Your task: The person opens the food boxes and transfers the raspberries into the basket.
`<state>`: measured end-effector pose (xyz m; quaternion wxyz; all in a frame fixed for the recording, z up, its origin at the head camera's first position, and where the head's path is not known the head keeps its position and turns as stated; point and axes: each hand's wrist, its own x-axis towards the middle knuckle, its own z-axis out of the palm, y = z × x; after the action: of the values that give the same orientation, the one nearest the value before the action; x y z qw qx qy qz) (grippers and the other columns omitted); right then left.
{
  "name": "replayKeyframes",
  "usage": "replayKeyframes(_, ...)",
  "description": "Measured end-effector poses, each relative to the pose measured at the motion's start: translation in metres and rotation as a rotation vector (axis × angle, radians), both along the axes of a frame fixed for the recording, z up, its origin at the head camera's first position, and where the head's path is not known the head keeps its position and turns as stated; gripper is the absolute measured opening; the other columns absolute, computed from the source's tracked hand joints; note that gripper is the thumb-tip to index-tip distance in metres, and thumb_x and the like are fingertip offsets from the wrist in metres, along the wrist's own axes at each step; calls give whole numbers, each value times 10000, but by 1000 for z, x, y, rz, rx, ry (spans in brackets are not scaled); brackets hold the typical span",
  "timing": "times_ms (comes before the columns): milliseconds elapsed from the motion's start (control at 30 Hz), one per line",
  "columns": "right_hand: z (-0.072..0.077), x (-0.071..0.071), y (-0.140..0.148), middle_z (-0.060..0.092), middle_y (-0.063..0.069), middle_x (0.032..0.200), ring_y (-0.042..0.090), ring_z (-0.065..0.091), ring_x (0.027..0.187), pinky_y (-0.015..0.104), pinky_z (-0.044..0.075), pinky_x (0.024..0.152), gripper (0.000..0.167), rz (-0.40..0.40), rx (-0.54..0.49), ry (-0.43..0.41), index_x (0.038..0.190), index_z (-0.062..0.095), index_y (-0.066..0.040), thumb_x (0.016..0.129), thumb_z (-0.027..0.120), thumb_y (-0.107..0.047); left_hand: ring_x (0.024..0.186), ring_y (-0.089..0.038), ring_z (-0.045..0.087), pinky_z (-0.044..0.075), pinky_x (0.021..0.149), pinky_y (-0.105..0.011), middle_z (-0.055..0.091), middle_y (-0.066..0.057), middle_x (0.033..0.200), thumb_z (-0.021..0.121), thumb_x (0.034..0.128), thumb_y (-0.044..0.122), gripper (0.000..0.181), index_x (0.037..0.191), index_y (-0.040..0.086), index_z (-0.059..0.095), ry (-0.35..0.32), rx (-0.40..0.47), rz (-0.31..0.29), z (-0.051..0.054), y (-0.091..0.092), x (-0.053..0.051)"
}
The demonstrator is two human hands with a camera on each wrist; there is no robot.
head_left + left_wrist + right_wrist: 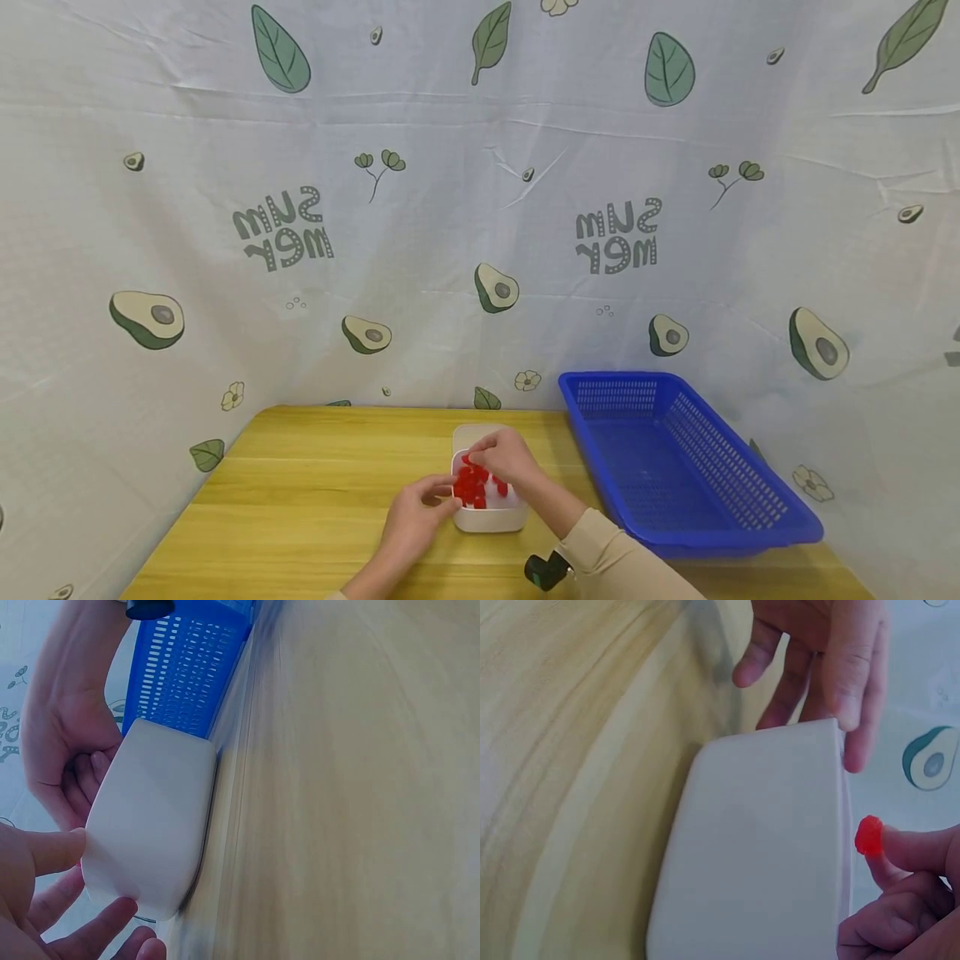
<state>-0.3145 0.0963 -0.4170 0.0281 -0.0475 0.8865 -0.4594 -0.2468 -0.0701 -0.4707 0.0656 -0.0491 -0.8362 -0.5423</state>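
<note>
A white box [491,521] with several red pieces [471,483] in it stands on the table. My right hand [506,457] is over its far part; in the right wrist view, thumb and finger of the right hand [915,889] pinch one red piece [868,836] beside the box's rim. My left hand [414,517] touches the box's left side, and in the left wrist view the fingers of the left hand [56,900] rest spread on the wall of the white box [150,817]. What lies under the right hand is hidden.
A large blue basket [720,546] stands to the right on the wooden table [300,500]. Behind the white box lies a pale flat piece [467,435], perhaps a lid. A dark object [546,572] is near the right sleeve. A patterned curtain [435,250] hangs behind.
</note>
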Motion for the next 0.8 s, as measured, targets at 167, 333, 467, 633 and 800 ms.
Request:
replayKeyframes(167, 11, -4, 7, 706, 79, 974, 221, 543, 804, 319, 489, 646, 132, -17, 5, 2, 999, 778, -63, 902, 712, -124, 967, -209, 642, 541, 801, -385, 737, -60, 1081, 770, 884, 235, 325, 1187, 124, 731, -5, 1, 0, 2, 0, 0)
replayKeyframes(333, 27, -10, 16, 679, 56, 882, 184, 449, 702, 250, 343, 531, 118, -48, -7, 2, 976, 784, -60, 904, 717, -126, 969, -208, 635, 532, 787, -366, 733, -59, 1092, 764, 889, 235, 327, 1194, 125, 727, -17, 3, 6, 3, 0, 0)
replayKeyframes(467, 43, -12, 26, 683, 83, 925, 199, 475, 756, 256, 359, 551, 119, -60, -4, 1, 979, 775, -44, 910, 714, -119, 970, -202, 629, 532, 773, -333, 729, -53, 1104, 760, 895, 237, 327, 1202, 131, 725, -30, -1, 14, 3, 1, 0)
replayKeyframes(633, 55, -15, 38, 648, 98, 944, 166, 392, 592, 257, 324, 517, 160, -74, 14, -13, 1038, 759, -30, 927, 699, -129, 956, -198, 628, 526, 752, -317, 728, -62, 1109, 758, 894, 227, 329, 1206, 126, 723, -25, 1, 19, 2, 1, 2)
replayKeyframes(800, 62, -22, 53, 686, 113, 1042, 188, 466, 666, 266, 361, 532, 155, -82, 29, -3, 1034, 773, -47, 932, 696, -134, 938, -194, 632, 525, 753, -331, 732, -57, 1093, 763, 888, 223, 333, 1200, 114, 723, -3, 0, 15, 2, 1, 3)
